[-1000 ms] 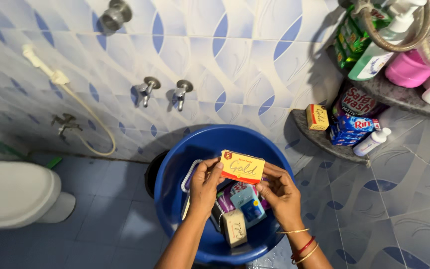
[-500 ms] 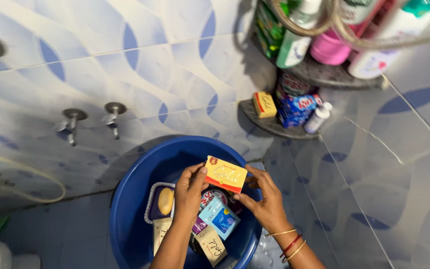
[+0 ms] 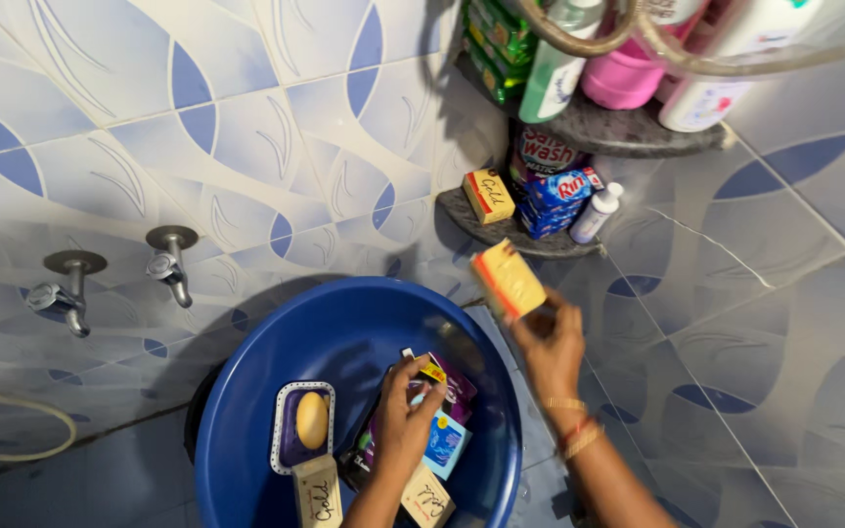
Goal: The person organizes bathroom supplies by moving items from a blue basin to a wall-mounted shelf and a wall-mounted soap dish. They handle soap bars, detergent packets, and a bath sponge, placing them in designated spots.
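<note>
Yellow and red-edged, the small rectangular cardboard soap box (image 3: 508, 281) sits raised in the right hand (image 3: 552, 347), pinched at its lower end between the fingers and thumb, blurred by motion and tilted toward the corner of the tiled wall. It hangs in the air, just below and in front of the lower grey stone corner shelf (image 3: 481, 235), touching nothing but the hand. That shelf already carries a matching yellow soap box (image 3: 488, 196) standing on edge at its left end, a stack of blue detergent packets (image 3: 561, 198) beside it and a small white bottle (image 3: 596, 212) at the right. An upper stone shelf (image 3: 628, 134) holds green packets, a pink bottle (image 3: 628, 76) and pale bottles.

The left hand (image 3: 408, 420) is down inside the round blue plastic tub (image 3: 246, 411), fingers closed around the top of a small packet among a purple pouch (image 3: 457, 391) and a light-blue packet (image 3: 445, 442); how firm that grip is I cannot tell. In the tub also lie a purple soap dish with an oval yellow soap bar (image 3: 311, 420) and two cream soap boxes (image 3: 318, 501) near the bottom edge. Two metal taps (image 3: 170, 259) jut from the wall at the left.

By my reading, the step in hand is carrying one box up from the tub toward the lower shelf. The next move would call for a bare patch on that shelf near the matching box, and a level set-down so nothing is knocked off the narrow ledge.
</note>
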